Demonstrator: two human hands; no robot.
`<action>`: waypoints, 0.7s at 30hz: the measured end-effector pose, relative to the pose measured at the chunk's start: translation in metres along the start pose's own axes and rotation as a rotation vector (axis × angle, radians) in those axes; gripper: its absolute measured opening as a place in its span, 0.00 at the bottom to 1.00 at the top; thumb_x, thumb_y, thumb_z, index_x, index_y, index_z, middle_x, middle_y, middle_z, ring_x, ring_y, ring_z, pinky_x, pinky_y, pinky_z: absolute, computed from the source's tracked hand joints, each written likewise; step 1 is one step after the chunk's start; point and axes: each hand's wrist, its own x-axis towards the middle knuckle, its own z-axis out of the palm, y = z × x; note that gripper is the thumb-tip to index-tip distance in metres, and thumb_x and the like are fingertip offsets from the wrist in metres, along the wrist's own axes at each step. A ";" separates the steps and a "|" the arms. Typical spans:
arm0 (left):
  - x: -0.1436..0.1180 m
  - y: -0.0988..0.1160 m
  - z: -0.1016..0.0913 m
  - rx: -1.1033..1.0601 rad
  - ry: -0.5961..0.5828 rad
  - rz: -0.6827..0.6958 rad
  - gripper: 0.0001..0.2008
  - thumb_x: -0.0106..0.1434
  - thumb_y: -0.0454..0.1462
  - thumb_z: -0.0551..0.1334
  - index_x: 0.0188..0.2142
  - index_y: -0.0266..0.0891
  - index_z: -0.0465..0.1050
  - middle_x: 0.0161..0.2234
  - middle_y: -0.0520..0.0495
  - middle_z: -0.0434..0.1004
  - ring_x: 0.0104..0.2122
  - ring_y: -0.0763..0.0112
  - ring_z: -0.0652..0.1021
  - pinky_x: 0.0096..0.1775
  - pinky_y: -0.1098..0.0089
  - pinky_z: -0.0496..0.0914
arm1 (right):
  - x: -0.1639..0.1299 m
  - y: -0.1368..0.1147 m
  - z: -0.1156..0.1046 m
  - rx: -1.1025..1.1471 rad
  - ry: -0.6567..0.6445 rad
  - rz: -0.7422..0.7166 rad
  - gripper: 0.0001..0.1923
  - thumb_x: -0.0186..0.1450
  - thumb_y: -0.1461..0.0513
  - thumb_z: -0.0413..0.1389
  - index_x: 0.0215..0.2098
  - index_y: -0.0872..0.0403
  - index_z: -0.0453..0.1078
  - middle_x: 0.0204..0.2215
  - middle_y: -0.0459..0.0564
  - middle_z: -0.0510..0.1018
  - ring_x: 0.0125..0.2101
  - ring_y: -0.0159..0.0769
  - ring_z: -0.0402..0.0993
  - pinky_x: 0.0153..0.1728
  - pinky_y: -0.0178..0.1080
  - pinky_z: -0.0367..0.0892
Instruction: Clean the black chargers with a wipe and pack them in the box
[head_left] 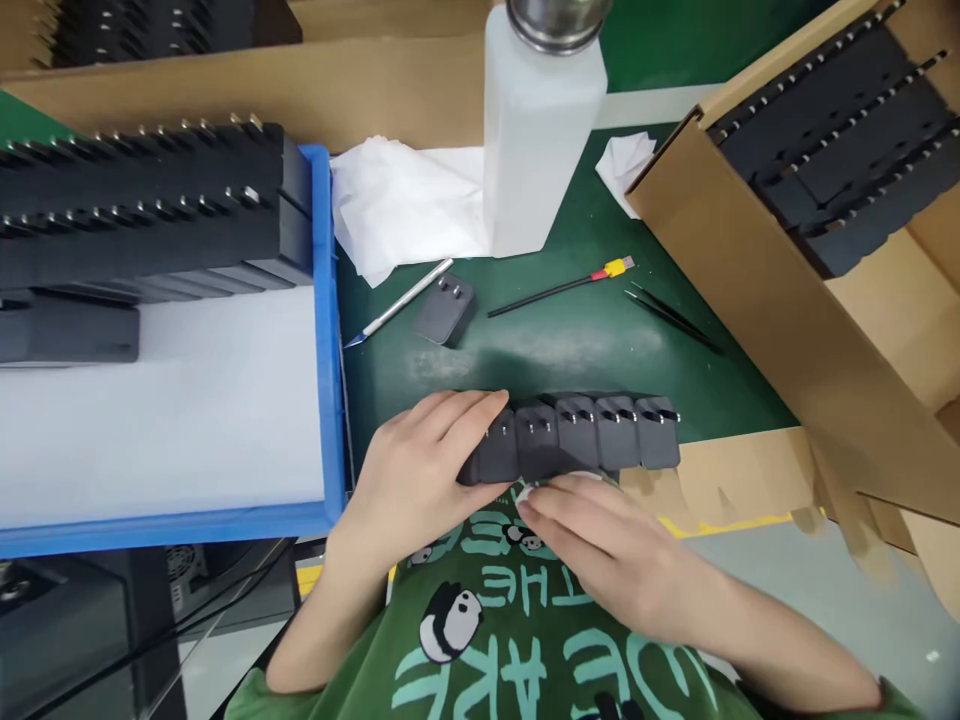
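Observation:
A row of several black plug adapters stands at the table's near edge, with metal pins showing on top. My left hand is closed around the left end of this row, thumb on the near side and fingers on the far side. Against the near face of the row, my right hand has its fingers bent together over a white wipe, of which only small edges show. One loose black adapter lies farther back, pins up.
A blue tray with rows of adapters stands left. At right, a cardboard box holds more. Between them are a craft knife, a yellow-tipped USB cable, tweezers, white cloths and a white bottle.

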 end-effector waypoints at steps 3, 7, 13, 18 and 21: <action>0.000 0.000 0.001 0.004 0.021 0.008 0.27 0.60 0.39 0.70 0.56 0.34 0.69 0.50 0.40 0.81 0.46 0.54 0.81 0.44 0.58 0.78 | 0.006 -0.002 0.000 -0.035 0.118 0.033 0.17 0.69 0.74 0.50 0.52 0.59 0.73 0.42 0.53 0.81 0.45 0.36 0.76 0.47 0.37 0.77; 0.000 0.001 0.002 0.005 0.028 0.000 0.26 0.60 0.39 0.69 0.56 0.33 0.69 0.50 0.40 0.81 0.46 0.53 0.81 0.43 0.57 0.79 | 0.011 -0.005 0.005 -0.186 0.184 -0.066 0.17 0.69 0.74 0.48 0.52 0.67 0.73 0.44 0.60 0.80 0.47 0.42 0.75 0.48 0.42 0.77; -0.004 0.000 0.000 -0.012 -0.006 -0.045 0.32 0.63 0.42 0.68 0.63 0.35 0.62 0.57 0.37 0.76 0.53 0.52 0.78 0.49 0.56 0.77 | 0.018 -0.008 0.011 -0.184 0.133 -0.060 0.17 0.67 0.75 0.49 0.52 0.67 0.72 0.44 0.59 0.80 0.47 0.41 0.75 0.49 0.43 0.77; -0.015 -0.008 -0.004 -0.079 0.002 -0.070 0.34 0.63 0.42 0.69 0.64 0.38 0.59 0.60 0.37 0.72 0.58 0.53 0.74 0.57 0.55 0.71 | 0.017 -0.010 0.015 -0.197 0.042 -0.105 0.17 0.69 0.73 0.48 0.52 0.67 0.72 0.44 0.61 0.80 0.47 0.43 0.76 0.47 0.44 0.79; -0.018 -0.012 -0.003 -0.097 0.000 -0.060 0.32 0.63 0.41 0.69 0.63 0.39 0.61 0.57 0.39 0.75 0.55 0.55 0.77 0.55 0.56 0.72 | 0.020 -0.014 0.018 -0.144 0.078 -0.080 0.17 0.67 0.75 0.49 0.52 0.68 0.72 0.43 0.60 0.80 0.46 0.42 0.75 0.48 0.45 0.78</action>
